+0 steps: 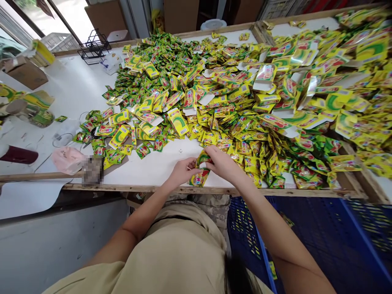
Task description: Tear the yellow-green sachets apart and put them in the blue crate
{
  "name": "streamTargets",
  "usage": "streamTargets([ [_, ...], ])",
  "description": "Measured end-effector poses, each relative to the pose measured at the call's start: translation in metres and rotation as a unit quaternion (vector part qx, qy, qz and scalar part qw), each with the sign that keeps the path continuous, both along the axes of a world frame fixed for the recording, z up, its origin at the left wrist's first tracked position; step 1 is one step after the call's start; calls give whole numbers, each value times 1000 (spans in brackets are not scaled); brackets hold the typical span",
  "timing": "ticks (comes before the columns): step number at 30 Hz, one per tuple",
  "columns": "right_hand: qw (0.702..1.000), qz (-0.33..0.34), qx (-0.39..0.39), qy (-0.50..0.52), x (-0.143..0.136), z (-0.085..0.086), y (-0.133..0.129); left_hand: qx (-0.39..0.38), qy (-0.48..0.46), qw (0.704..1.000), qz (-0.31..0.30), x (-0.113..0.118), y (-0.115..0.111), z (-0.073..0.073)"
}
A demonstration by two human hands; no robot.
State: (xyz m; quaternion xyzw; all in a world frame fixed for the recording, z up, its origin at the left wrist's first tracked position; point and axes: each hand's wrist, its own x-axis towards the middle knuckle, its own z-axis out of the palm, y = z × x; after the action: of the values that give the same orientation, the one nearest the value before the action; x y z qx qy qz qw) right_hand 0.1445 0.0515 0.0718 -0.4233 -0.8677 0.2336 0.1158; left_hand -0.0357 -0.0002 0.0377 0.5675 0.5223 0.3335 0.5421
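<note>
Near the front edge of the white table, a small yellow-and-green carton [199, 178] with red lettering stands between my hands. My right hand [223, 164] is closed over its upper part from the right, thumb across its front. From the left, my left hand [183, 171] pinches at the carton's upper side, with thumb and fingertips together. What lies inside the carton is hidden by my fingers. Just beyond my hands is a heap of small yellow sachets [245, 147], and flat-sided cartons [177, 121] like this one lie on the pile. Green sachets [153, 57] are heaped farther back.
Wooden strips [357, 167] edge and divide the table. At the left are a black wire rack [94, 47], a brown cardboard box [26, 73], a dark red cylinder [18, 155] and a pink plastic bag [67, 160]. Blue crates [306, 228] stand below, right of my body.
</note>
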Motion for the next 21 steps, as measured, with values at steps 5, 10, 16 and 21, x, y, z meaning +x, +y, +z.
streamTargets([
  [5,996,38,-33,80,9,-9,-6,-7,-20,1000,6,-2,-1,-7],
  [10,990,-15,-39,133,16,-6,-1,-7,-38,999,7,-2,-2,-11],
  [16,995,-22,-11,95,13,-1,-3,-14,-74,997,23,-1,-3,-13],
  [21,998,-57,-3,13,9,-2,-4,-21,-63,997,42,2,-2,-13],
])
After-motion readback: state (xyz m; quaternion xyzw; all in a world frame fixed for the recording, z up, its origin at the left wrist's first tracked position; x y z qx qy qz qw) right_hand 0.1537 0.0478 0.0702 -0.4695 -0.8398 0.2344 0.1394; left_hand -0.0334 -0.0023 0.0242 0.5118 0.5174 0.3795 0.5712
